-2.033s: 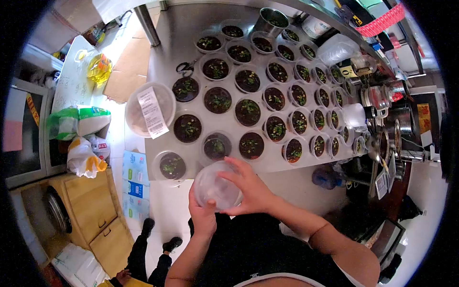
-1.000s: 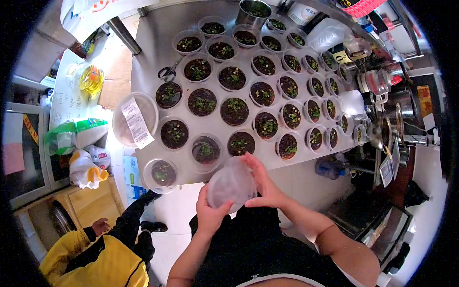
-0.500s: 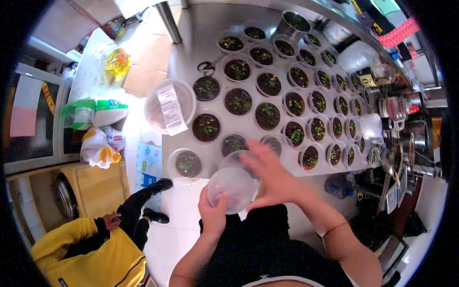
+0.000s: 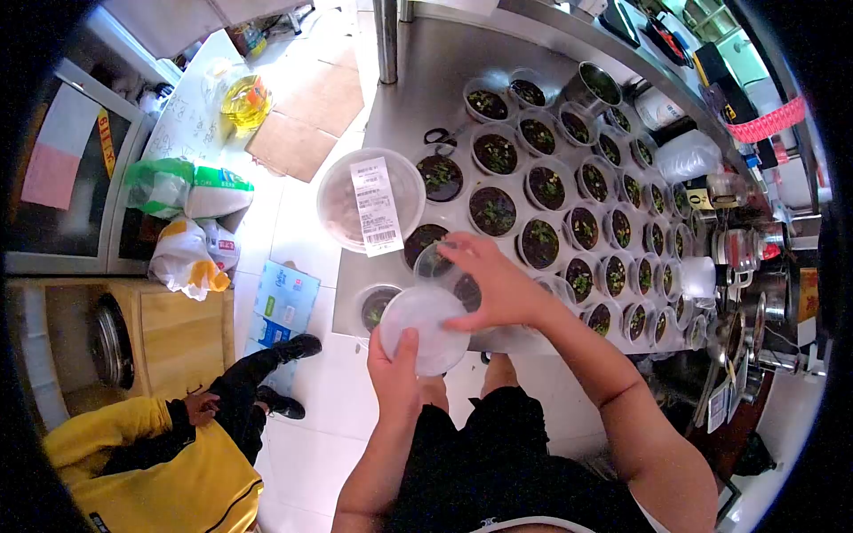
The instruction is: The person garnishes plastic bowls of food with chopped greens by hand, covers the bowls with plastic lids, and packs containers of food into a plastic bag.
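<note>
In my left hand (image 4: 398, 377) is a small stack of round translucent plastic lids (image 4: 425, 342), pinched at its edge by the thumb and fingers. My right hand (image 4: 506, 289) curves over the stack, and its fingers grip what appears to be a single clear lid (image 4: 434, 265). That lid is partly hidden by the fingers. Just beyond are clear plastic bowls with dark contents and green leafy bits, among them a near bowl (image 4: 378, 306) at the table's edge and another bowl (image 4: 426, 242) partly covered by the lid.
Rows of similar bowls (image 4: 542, 188) fill the steel table (image 4: 418, 80). A large round tub with a receipt (image 4: 378, 209) stands at the left edge. Black-handled scissors (image 4: 439, 136) and a metal pot (image 4: 593, 84) lie farther back. A person in a yellow jacket (image 4: 169, 462) sits at left.
My view has shifted, so the table appears farther right. My right hand has closed from spread fingers around a clear lid, beside the stack in my left hand.
</note>
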### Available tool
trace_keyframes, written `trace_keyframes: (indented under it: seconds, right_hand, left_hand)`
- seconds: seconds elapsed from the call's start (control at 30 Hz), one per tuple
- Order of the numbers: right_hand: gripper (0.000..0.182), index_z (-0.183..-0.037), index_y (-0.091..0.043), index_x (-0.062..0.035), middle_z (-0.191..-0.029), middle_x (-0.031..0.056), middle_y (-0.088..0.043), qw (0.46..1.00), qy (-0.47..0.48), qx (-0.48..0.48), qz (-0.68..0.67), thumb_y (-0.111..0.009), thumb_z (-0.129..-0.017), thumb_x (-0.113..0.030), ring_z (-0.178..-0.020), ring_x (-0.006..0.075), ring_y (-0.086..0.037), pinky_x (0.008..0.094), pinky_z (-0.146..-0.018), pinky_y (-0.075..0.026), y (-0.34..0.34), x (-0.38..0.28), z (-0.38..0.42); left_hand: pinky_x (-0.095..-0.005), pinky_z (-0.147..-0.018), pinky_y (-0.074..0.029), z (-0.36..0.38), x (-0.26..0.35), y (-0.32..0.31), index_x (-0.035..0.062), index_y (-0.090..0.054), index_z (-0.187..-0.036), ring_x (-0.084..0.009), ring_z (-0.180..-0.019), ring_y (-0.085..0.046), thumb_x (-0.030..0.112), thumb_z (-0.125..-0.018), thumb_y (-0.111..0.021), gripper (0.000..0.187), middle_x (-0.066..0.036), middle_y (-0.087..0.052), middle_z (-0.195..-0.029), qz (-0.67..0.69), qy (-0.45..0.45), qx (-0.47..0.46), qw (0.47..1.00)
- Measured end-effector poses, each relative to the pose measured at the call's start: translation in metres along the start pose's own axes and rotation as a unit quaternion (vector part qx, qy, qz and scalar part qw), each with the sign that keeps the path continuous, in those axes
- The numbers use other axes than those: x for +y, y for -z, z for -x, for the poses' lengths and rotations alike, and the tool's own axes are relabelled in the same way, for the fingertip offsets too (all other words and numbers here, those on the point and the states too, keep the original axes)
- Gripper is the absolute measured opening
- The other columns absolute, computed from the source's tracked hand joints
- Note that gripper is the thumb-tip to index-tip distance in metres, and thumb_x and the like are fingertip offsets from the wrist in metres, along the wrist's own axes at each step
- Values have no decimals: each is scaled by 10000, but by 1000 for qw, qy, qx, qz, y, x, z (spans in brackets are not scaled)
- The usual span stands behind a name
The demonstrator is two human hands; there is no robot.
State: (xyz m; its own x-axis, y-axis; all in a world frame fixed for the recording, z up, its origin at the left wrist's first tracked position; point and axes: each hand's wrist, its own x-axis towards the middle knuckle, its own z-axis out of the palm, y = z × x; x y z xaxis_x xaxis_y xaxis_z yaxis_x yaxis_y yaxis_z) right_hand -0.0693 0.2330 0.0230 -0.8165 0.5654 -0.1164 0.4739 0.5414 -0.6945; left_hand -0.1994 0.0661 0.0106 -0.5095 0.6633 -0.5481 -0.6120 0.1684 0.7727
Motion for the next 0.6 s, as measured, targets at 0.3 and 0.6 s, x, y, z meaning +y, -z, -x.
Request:
trace_keyframes:
  seconds: [0.3,0.6]
  right_hand:
    - [990,-1366,-433,-35,-1429,254,-336,973,-79,60,206,-780,-610,-571,-1350,435,-288,521,-1062,-285,-42,21,-45]
    - [986,-1408,-365,-27,-1471,271,-277,998,46,13,-32,-804,-654,-487,-1359,442,-293,494,-1103,-284,3,-42,13]
  left_hand:
    - [-312,-912,-472,8,3,50,-1,-513,-1204,-174,-1025,-583,114,-919,-618,325,-101,-602,-1131,0,-39,81,996]
    - [-365,-1002,-417,-8,12,-2,5,-373,-1384,-238,-1186,-502,382,-992,-482,555,-155,-485,-1312,-100,-45,-73,991]
